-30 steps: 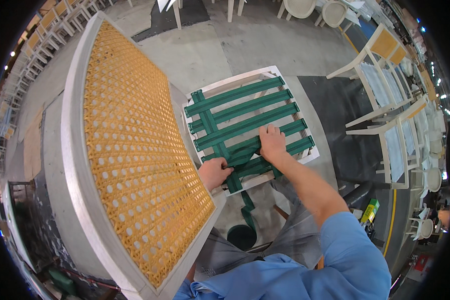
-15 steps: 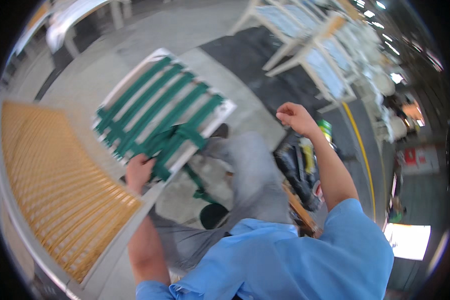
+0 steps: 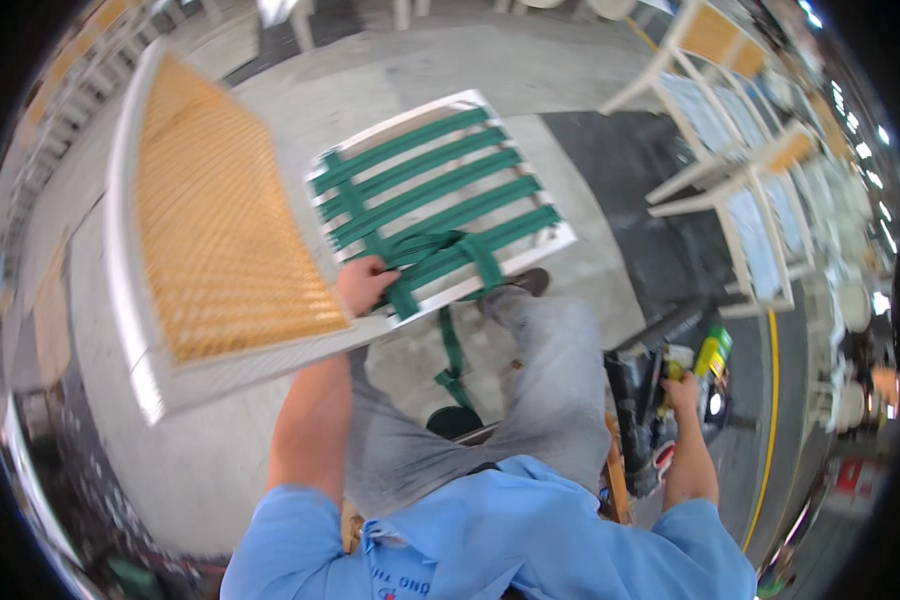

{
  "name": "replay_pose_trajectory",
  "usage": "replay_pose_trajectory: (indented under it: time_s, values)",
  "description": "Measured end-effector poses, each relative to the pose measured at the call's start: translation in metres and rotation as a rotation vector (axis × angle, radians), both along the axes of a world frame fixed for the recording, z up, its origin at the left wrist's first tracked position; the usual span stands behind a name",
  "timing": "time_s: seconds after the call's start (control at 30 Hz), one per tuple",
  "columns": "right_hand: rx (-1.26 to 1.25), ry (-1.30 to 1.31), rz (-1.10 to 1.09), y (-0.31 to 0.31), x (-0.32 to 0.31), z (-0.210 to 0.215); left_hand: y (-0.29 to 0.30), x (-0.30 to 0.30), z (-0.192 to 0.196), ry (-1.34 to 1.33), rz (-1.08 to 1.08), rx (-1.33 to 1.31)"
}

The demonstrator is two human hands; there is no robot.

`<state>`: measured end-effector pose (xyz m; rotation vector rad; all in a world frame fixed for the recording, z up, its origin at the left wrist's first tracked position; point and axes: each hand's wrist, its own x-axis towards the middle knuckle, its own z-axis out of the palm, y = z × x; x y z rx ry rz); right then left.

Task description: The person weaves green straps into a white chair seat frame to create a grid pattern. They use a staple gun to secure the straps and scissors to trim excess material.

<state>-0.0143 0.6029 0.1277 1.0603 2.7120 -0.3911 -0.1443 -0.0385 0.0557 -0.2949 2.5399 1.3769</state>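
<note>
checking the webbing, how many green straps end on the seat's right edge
5, in a row going nearer: far strap, second strap, third strap, fourth strap and near strap. Loose webbing partly covers the nearer ones; their right ends show.

Light blue shirt [image 3: 600,525] and grey trousers [image 3: 555,350].
The shirt has short sleeves [image 3: 292,530] and dark printed letters [image 3: 400,580] on the chest; the trousers look faded in places, the visible shoe [image 3: 535,282] is dark, and left hand [image 3: 366,285] and right hand [image 3: 681,391] are bare.

From head height, we looked down through 1 fisheye camera onto a nearby cane-backed chair [image 3: 215,220].
</note>
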Motion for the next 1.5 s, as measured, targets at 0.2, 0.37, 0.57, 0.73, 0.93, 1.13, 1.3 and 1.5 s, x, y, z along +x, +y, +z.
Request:
replay_pose_trajectory:
  time_s: [0.2,0.37,0.57,0.73,0.93,1.13,1.3,1.5]
  values:
    - [-0.367,0.358,-0.004,-0.045,-0.009,0.037,-0.010,0.018,-0.004,-0.024,0.095,-0.018]
    - [-0.828,0.409,0.022,-0.120,-0.039,0.137,-0.002,0.018,-0.007,0.046,0.076,-0.138]
    - [-1.208,-0.022,0.272,-0.292,-0.078,0.147,-0.002,0.014,-0.005,0.078,0.078,-0.119]
    - [-1.277,-0.227,0.340,-0.408,-0.088,0.080,0.001,0.011,-0.033,0.234,0.090,-0.069]
    - [-1.132,-0.210,0.382,-0.459,-0.087,0.029,-0.020,0.010,-0.100,0.459,0.331,0.590]
    - [-1.139,-0.180,0.316,-0.448,-0.084,0.019,0.007,-0.005,-0.118,0.493,0.293,0.921]
    - [-1.038,-0.180,0.375,-0.457,-0.080,0.035,0.007,-0.005,-0.115,0.455,0.311,0.819]
    - [-1.114,-0.127,0.400,-0.456,-0.078,0.013,0.003,-0.004,-0.117,0.546,0.305,0.955]
